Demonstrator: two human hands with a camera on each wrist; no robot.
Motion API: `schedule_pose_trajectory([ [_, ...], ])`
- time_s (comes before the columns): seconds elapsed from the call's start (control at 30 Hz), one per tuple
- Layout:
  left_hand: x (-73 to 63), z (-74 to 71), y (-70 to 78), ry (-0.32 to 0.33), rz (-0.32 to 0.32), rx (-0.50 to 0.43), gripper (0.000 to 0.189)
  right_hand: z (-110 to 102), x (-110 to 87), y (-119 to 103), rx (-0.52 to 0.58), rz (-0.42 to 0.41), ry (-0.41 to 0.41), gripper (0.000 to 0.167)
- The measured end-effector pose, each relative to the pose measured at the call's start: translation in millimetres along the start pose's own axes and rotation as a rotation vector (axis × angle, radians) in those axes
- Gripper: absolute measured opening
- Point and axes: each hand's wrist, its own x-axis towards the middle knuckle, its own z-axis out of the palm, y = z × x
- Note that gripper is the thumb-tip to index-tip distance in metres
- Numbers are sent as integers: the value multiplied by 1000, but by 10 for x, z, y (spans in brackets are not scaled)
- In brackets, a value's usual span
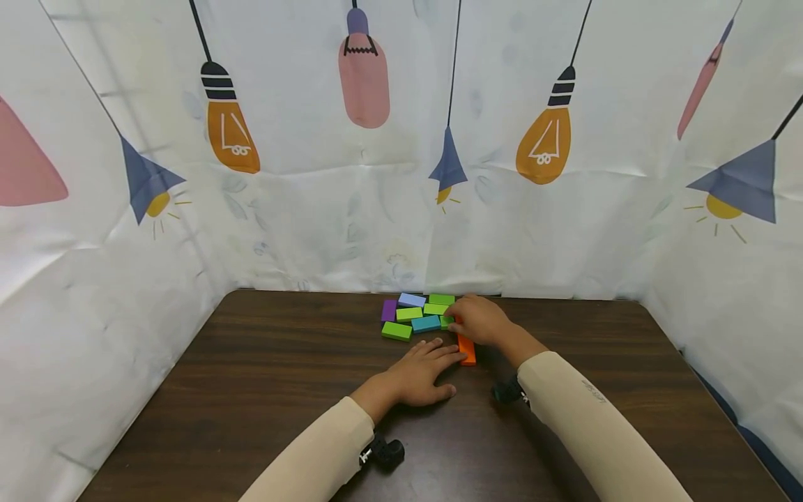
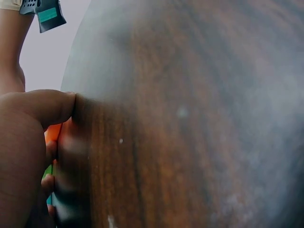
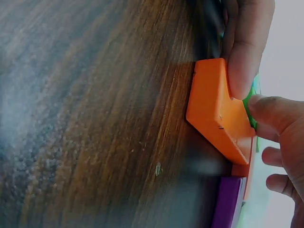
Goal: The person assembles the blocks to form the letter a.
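Several coloured blocks lie grouped near the table's far edge. My right hand (image 1: 482, 321) reaches over the right side of the group, its thumb and forefinger pinching a green block (image 1: 446, 323) beside an orange block (image 1: 466, 351). My left hand (image 1: 420, 373) lies palm down in front of the group with fingers spread, a fingertip at the near end of the orange block. In the right wrist view, a left-hand finger (image 3: 248, 52) meets that orange block's side. The left wrist view shows the left thumb (image 2: 59, 105) close over the tabletop.
A purple block (image 1: 389, 311), a light blue block (image 1: 412, 300), a teal block (image 1: 426, 323) and other green blocks (image 1: 397, 331) make up the group. Another purple block (image 3: 229, 202) stands beside the orange one. A printed cloth (image 1: 301, 223) hangs around the dark wooden table (image 1: 251, 404).
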Motion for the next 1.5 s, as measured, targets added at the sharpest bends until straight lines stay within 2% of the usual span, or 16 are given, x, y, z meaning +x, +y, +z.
schedule_pose_trajectory([
  [0.5,11,7,10,1,6,-6,68,13,43,9,-27,-37,6,24],
  [0.7,21,1,8,-1,14,-8,67,-39,-2,33,4,-8,26,27],
  [0.97,30,-15,-6,-12,-1,-11,67,-148,-143,87,24,-26,69,27],
  [1.1,31,-25,-9,-17,-14,-7,67,-173,-255,124,38,-6,82,25],
  [1.5,7,-80,18,-19,-33,-7,68,-158,-640,252,-16,-11,131,23],
])
